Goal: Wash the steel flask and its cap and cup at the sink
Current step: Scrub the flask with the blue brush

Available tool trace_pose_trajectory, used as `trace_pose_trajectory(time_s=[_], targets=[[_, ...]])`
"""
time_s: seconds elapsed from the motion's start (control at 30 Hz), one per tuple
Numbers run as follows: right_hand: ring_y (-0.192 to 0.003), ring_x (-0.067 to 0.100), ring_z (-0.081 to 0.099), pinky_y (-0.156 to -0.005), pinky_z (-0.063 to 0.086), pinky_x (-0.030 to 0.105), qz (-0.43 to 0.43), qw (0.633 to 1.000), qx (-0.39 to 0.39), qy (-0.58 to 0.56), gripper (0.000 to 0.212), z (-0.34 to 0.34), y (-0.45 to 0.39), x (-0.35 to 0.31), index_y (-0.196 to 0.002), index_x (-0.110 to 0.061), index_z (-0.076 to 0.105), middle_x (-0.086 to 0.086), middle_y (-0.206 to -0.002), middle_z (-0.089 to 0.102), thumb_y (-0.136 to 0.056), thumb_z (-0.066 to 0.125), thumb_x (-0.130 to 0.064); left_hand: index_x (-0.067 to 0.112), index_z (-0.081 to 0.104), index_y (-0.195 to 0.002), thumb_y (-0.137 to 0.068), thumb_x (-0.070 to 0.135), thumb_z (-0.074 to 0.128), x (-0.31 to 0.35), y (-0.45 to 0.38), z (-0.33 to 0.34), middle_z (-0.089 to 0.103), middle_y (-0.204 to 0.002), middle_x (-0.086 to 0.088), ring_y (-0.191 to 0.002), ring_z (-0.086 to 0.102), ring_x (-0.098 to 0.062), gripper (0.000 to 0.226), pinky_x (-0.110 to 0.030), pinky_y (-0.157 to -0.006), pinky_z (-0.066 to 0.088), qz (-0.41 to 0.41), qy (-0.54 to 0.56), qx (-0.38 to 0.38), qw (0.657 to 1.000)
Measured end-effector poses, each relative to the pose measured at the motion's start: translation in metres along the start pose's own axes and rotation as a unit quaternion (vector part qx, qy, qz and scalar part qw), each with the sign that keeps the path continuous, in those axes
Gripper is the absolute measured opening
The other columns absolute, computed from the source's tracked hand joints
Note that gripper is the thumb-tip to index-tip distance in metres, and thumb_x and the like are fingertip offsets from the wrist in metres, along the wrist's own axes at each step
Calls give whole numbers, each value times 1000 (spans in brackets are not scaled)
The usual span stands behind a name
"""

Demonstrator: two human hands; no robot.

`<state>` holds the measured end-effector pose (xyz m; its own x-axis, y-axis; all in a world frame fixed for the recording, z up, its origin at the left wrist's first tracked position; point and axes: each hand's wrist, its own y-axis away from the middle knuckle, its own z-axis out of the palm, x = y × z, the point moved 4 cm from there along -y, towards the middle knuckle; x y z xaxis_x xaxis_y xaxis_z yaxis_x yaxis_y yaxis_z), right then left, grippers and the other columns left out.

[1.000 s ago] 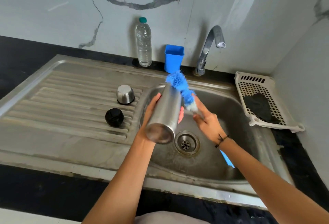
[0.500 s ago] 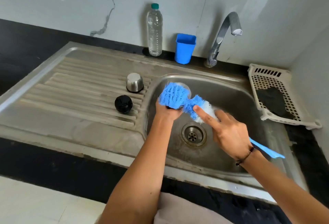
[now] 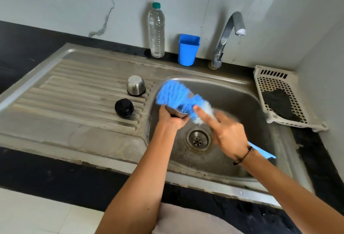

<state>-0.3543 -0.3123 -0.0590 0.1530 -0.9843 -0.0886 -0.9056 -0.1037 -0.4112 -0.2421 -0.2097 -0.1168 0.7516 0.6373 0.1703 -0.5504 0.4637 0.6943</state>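
Flask [image 3: 176, 113] held over the sink [image 3: 242, 92] basin, seen nearly end-on now, mostly hidden behind brush and fingers; only a sliver of steel body showing. A second ago lay tilted with base toward camera and side in full view; since turned so the mouth end points away and up. Brush [image 3: 178, 97] bristles spread over the top end, blurred, so scrubbing probably under way at rim or neck; whether bristles are inside the mouth cannot be told.

Left hand [image 3: 172, 118] wrapped round the flask from below, fingers curled on it, forearm rising from lower frame. Right hand [image 3: 228, 133] closed on the brush handle, index finger stretched along the shaft toward the bristles, blue handle tail sticking out past the wrist; hand motion-blurred.

Cup [image 3: 136, 85] upside down on the ribbed draining board, black cap [image 3: 124, 107] just in front of it, both apart from the basin and seemingly unwashed. Tap [image 3: 226, 36] not running. Judged: flask stage, cap and cup still to do
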Motion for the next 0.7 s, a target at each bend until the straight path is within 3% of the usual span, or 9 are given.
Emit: trace_pose_trajectory(time_s=[0.07,0.1,0.23,0.37,0.5,0.57,0.63,0.7], targets=[[-48,20,43,-37,29,22,25,999,-25,2,115,7,6,8,-144,-46,14,0,-70,40,-60,73,4,13,59,-110,-97,39,40,1,1,-2,63,-97,-16,-106,57,-33,35,-45,-83,47,5,-1,-7,1000],[-47,23,45,-36,33,22,48,999,-21,1,112,8,6,17,-144,-48,12,1,-70,41,-64,71,4,12,58,-111,-97,40,40,2,0,-4,61,-96,-17,-104,57,-35,36,-46,-79,47,1,9,2,1000],[-42,29,42,-32,45,39,122,992,21,-5,67,1,8,43,-143,-43,18,4,-67,40,-84,31,-15,10,56,-120,-92,38,52,5,3,-5,57,-95,-19,-86,55,-38,40,-48,-61,48,-28,51,35,998],[-52,27,49,-41,47,35,83,992,59,-69,62,-11,12,21,-142,-42,19,7,-71,47,-86,27,-18,8,55,-106,-96,38,44,10,4,5,57,-92,-18,-108,54,-35,33,-43,-80,48,-4,26,27,999],[-48,20,43,-36,31,22,0,1000,23,-8,84,2,22,4,-145,-41,17,1,-69,40,-76,49,-5,14,61,-109,-100,33,32,8,1,1,63,-119,-10,-120,53,-30,36,-40,-95,43,19,-8,-1,1000],[-47,22,45,-35,34,23,18,1000,15,-12,84,9,29,17,-147,-44,10,2,-69,43,-82,46,-5,10,59,-117,-101,34,32,7,2,-3,62,-120,-13,-117,54,-32,39,-43,-88,43,7,8,6,1000],[-46,24,45,-33,43,30,47,998,43,-24,64,7,28,31,-147,-46,6,5,-69,45,-95,29,-17,7,59,-116,-97,36,43,8,3,-5,62,-107,-18,-96,58,-37,38,-45,-72,49,-7,40,26,999],[-44,26,43,-33,45,37,69,995,63,-36,62,0,20,39,-146,-46,10,7,-69,45,-93,27,-18,9,59,-118,-94,37,49,9,1,-6,60,-97,-18,-83,57,-37,38,-47,-59,48,-13,55,31,998]])
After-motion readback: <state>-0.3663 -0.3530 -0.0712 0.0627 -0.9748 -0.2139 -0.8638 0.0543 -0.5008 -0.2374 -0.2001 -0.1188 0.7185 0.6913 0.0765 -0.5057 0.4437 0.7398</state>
